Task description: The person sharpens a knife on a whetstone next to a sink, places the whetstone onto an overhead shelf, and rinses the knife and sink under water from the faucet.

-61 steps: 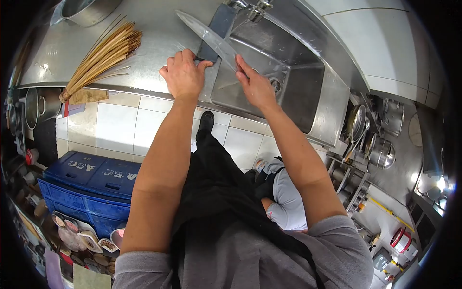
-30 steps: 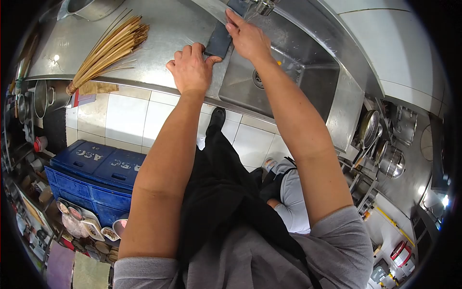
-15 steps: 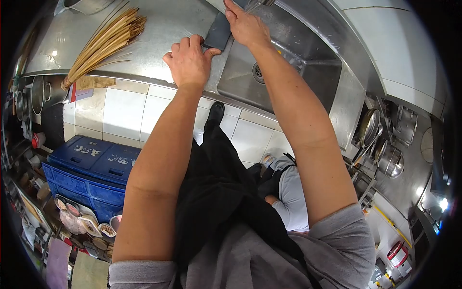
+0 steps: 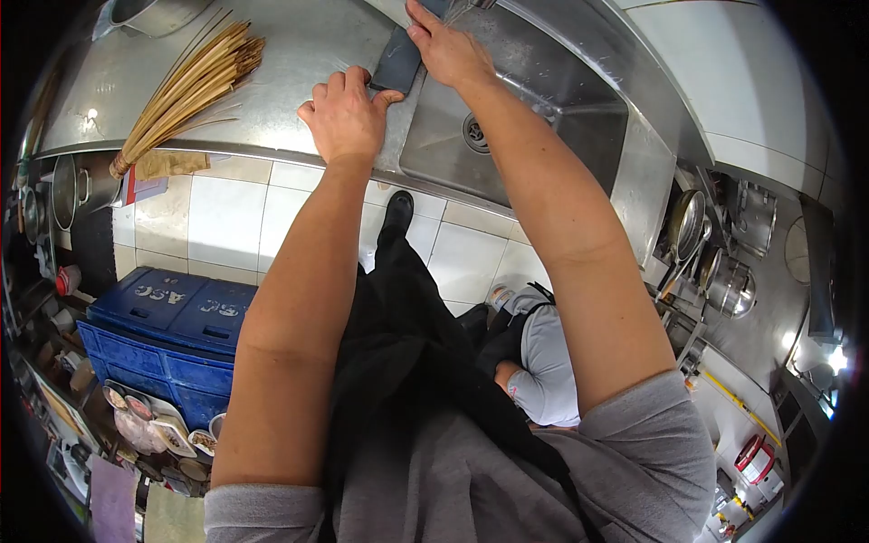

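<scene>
A dark grey rectangular block that looks like a whetstone (image 4: 396, 61) lies lengthwise along the counter's border with the sink. My left hand (image 4: 346, 116) grips its near end, thumb across the end and fingers against the left side. Farther up, my right hand (image 4: 450, 54) is closed at the block, with its fingertips near the top edge of the view. A pale flat strip (image 4: 387, 9) crosses the block beside those fingertips. I cannot make out what it is, or exactly what the right hand holds.
The steel sink (image 4: 579, 149) lies to the right, a faucet (image 4: 482, 4) at its far side. A stick broom (image 4: 190, 95) rests on the steel counter (image 4: 285, 54), partly over its edge. Blue crates (image 4: 172, 312) stand left. Another person (image 4: 546, 357) is low down behind my right arm.
The view has shifted slightly, moving most things a little left. My right hand is slightly nearer along the block. My left hand keeps its hold on the near end.
</scene>
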Action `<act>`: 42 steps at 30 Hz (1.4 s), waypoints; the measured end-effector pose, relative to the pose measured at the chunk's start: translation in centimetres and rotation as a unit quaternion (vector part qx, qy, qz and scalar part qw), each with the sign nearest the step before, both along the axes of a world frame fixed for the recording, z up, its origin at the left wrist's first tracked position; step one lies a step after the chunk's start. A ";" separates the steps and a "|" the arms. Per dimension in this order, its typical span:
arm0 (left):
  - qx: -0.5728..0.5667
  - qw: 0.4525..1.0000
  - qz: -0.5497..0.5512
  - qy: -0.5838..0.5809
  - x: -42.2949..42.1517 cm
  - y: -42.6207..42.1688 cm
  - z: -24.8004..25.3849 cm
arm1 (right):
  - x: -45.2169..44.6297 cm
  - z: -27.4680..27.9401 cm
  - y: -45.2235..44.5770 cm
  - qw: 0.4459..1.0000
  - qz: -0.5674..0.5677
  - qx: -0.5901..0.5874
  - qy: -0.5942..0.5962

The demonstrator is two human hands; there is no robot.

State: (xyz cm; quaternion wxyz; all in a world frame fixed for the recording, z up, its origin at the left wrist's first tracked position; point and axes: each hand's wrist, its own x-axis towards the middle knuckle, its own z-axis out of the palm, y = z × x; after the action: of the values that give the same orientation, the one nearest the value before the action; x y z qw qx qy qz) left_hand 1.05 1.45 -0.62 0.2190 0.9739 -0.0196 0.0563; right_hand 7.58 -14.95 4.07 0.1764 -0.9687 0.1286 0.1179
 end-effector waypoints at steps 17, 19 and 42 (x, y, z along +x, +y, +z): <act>-0.026 1.000 0.000 0.017 0.3 0.1 0.4 | -11.9 -0.1 -2.4 0.998 0.031 0.022 0.055; -0.016 1.000 0.002 0.016 0.3 0.1 0.3 | -14.0 -0.2 -3.4 0.998 0.036 0.031 0.036; -0.024 1.000 -0.007 -0.009 0.1 0.0 0.0 | -32.7 8.7 -12.2 0.836 -0.294 0.439 0.150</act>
State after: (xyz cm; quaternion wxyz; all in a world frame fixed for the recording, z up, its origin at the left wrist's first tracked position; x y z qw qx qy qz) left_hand 1.14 1.49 -0.64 0.2422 0.9678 -0.0266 0.0638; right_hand -25.15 -27.17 12.73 0.5879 -0.6770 0.3666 0.2482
